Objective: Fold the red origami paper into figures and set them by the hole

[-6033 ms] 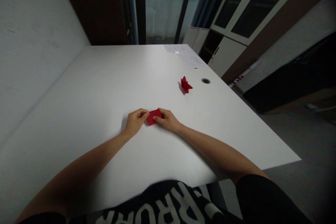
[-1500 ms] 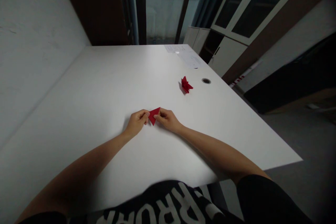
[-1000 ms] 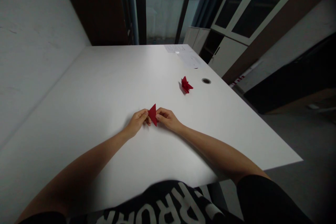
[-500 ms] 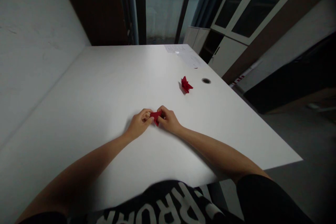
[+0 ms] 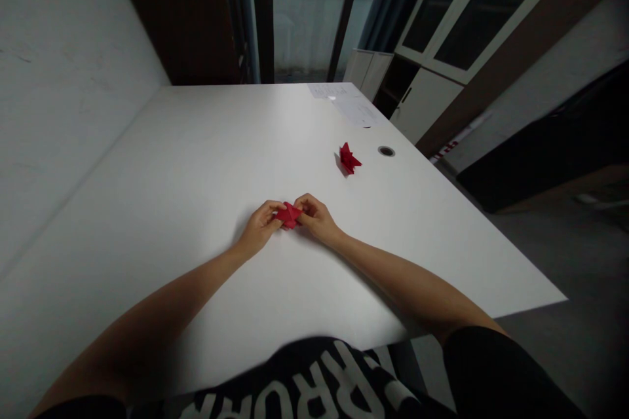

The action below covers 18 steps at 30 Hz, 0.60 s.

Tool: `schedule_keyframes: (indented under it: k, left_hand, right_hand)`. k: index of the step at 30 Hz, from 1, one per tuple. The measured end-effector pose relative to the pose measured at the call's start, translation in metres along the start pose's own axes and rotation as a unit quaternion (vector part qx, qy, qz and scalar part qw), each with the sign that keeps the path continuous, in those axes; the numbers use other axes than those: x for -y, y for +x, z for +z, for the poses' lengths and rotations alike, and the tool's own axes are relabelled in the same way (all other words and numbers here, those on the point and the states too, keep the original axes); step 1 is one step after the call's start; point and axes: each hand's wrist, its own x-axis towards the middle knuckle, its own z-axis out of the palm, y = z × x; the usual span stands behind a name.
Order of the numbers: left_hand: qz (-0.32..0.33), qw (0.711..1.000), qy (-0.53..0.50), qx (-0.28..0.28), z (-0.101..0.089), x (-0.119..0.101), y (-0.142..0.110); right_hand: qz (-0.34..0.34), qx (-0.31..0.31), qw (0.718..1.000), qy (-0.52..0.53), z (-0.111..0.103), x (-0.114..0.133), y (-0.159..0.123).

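Observation:
Between my two hands is a small piece of folded red paper (image 5: 289, 215), its creased facets and several points facing up. My left hand (image 5: 260, 226) pinches its left side with thumb and fingers. On the opposite side, my right hand (image 5: 315, 217) grips the right corner, fingers curled over it. Parts of the paper are hidden under the fingertips. Farther off to the right, a second red folded-paper shape (image 5: 349, 159) with several pointed tips rests on the white table (image 5: 236, 144), apart from both hands.
Sheets of paper (image 5: 356, 109) lie at the table's far right corner, and a round cable hole (image 5: 386, 151) sits near its right edge. A wall (image 5: 73, 78) borders the left side. White cabinets (image 5: 425, 101) stand beyond the right edge.
The red paper has been turned in my hands, so a wider, star-like creased face now shows. Both hands shifted only slightly. The second red shape stays where it was.

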Motion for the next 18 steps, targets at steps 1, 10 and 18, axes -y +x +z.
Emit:
schedule_keyframes:
  k: [1,10,18]
  left_hand:
    - [-0.005,1.0,-0.009,-0.003,-0.001,0.0,0.001]
    - [-0.036,0.999,-0.011,-0.015,-0.009,0.007,0.001]
    - [-0.014,0.997,0.044,-0.055,-0.008,0.012,0.004]
  right_hand:
    - [0.003,0.005,1.0,0.017,-0.001,0.0,0.001]
    - [0.017,0.007,0.998,0.057,-0.005,0.003,0.001]
    - [-0.01,-0.007,0.999,-0.049,0.001,0.003,-0.003]
